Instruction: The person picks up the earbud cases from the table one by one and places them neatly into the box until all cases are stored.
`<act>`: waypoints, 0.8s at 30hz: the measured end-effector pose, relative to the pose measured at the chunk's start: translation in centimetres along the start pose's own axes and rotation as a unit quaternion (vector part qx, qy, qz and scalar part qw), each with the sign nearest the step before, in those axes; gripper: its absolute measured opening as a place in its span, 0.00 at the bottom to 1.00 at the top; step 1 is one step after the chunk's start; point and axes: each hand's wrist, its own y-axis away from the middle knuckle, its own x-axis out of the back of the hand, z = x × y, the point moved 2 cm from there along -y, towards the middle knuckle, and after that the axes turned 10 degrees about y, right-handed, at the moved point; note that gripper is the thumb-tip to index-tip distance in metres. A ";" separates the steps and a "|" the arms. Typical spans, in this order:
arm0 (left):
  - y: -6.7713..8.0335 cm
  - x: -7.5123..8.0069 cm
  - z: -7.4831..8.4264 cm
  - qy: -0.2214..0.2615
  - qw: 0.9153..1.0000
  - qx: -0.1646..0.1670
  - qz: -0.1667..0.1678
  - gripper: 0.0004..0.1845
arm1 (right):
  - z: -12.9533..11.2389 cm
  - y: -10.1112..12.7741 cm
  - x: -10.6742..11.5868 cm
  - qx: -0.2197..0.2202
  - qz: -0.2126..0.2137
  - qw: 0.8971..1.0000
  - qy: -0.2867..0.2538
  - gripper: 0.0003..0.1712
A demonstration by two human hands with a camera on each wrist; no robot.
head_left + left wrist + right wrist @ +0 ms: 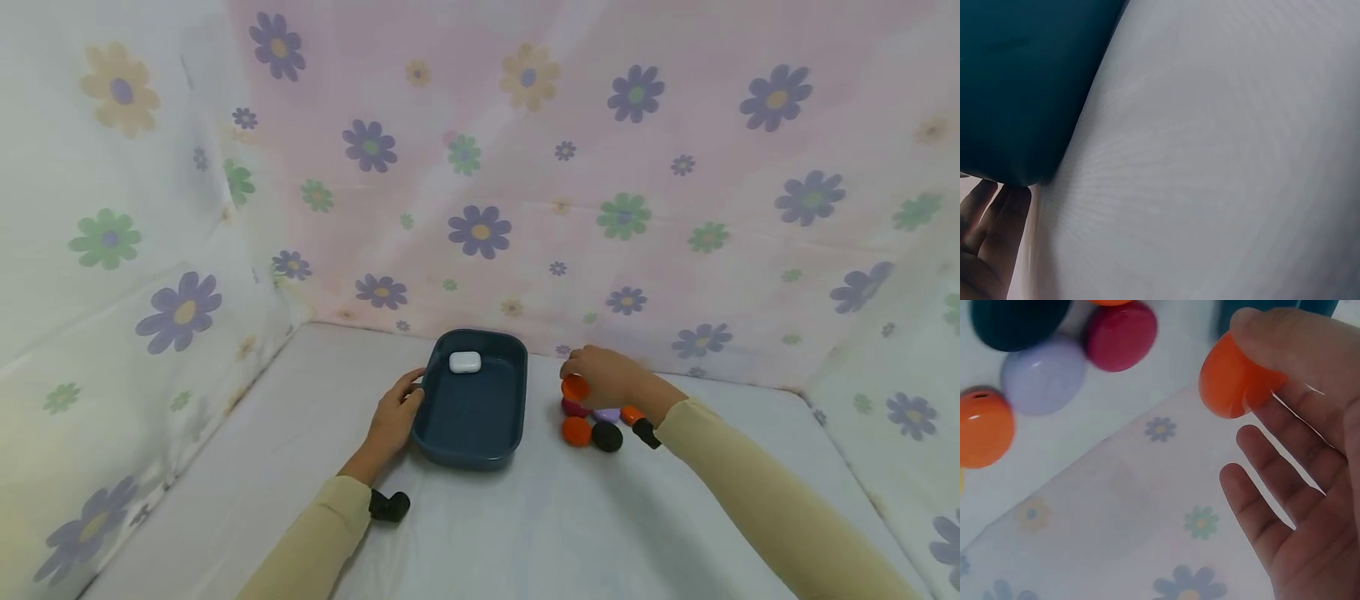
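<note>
My right hand pinches an orange plastic egg between thumb and index finger, the other fingers held out loosely. It is raised over a group of smooth rounded pieces: a crimson one, a lilac one, a black one and orange ones such as this orange piece. Left of them is a deep dark-blue rectangular dish. A small white rounded case lies inside it, towards the far end. My left hand rests at the dish's left side, straight fingers touching its outer wall.
The white-covered table ends at a flower-printed cloth hanging behind it, with more such cloth at both sides. The dish's far end stands close to the back cloth. A black strap piece sits on the left wrist.
</note>
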 end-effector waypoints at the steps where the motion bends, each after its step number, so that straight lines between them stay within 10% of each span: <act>1: 0.0 0.0 0.0 -0.001 1.000 0.000 0.001 0.23 | 0.3 0.2 -0.2 -0.004 -0.003 1.000 -0.003 0.23; 24: 0.2 -0.1 0.3 -0.007 1.000 0.007 0.006 0.23 | 4.3 5.2 -5.0 -0.050 -0.005 0.997 -0.059 0.23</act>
